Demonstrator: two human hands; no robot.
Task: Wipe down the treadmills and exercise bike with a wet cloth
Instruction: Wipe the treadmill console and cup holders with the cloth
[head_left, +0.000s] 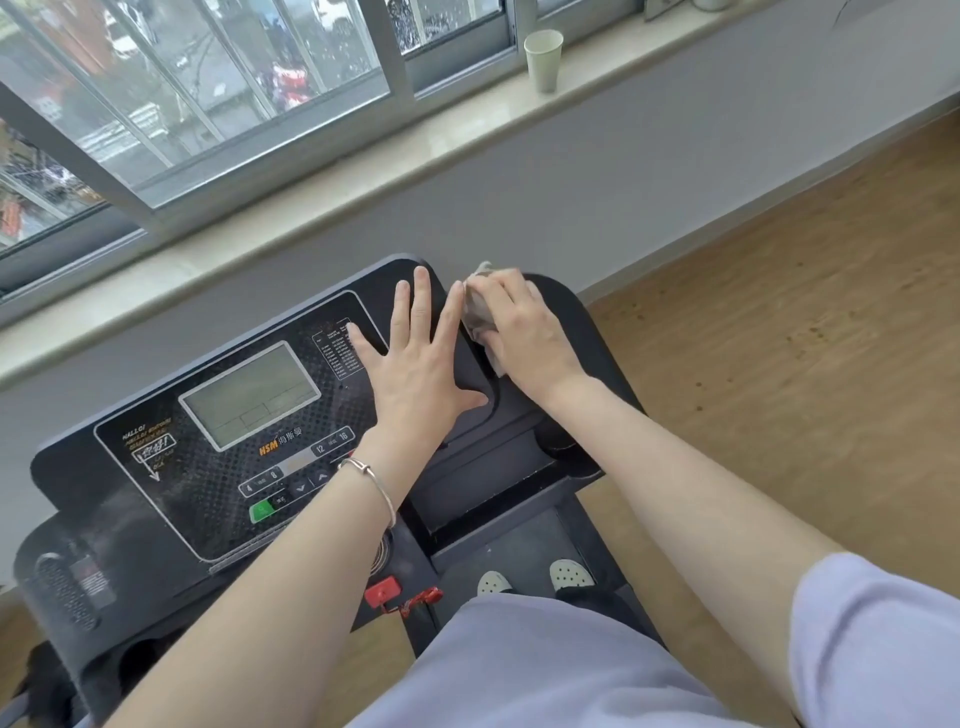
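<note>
A black treadmill console (218, 467) with a grey display (249, 395) fills the lower left of the head view. My left hand (415, 364) lies flat on the console's right part, fingers straight and spread. Just right of it my right hand (519, 332) presses a crumpled grey-white cloth (475, 312) onto the console's upper right corner. The fingers curl over the cloth, and most of it is hidden under the hand.
A paper cup (544, 58) stands on the stone windowsill (363, 166) behind the treadmill, below a sliding window. A red safety key (384, 592) hangs under the console. Wooden floor (779, 338) lies to the right. My shoes (569, 574) stand on the belt.
</note>
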